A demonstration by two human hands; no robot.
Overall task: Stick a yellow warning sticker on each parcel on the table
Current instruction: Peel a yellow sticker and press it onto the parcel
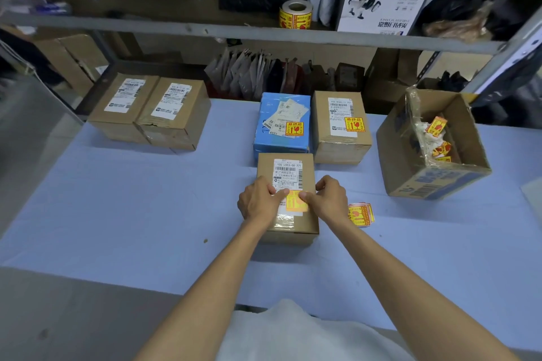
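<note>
**Five parcels counted, the third sticker under the thumbs**

Five parcels are seen on the blue table [132,214]. The near parcel [289,164], a brown one, is held at its two sides. The left hand [258,202] is curled round its left edge and the right hand [328,199] round its right edge. One yellow sticker [296,203] lies on top of it, just below the white shipping label, and is pressed down by both thumbs.

Behind it, one blue parcel [272,102] and one brown parcel [340,141] are placed side by side. One yellow sticker is carried by each: the blue parcel's sticker [294,128] and the brown parcel's sticker [355,124]. At the far left, two brown parcels [123,105] [176,114] are set touching each other, and only white labels are seen on them.

One small pile of loose stickers [360,214] is laid on the table near the right hand. One open carton [434,182] stands at the right, with crumpled sticker scraps inside. One sticker roll [295,15] is kept on the shelf [176,28] above
</note>
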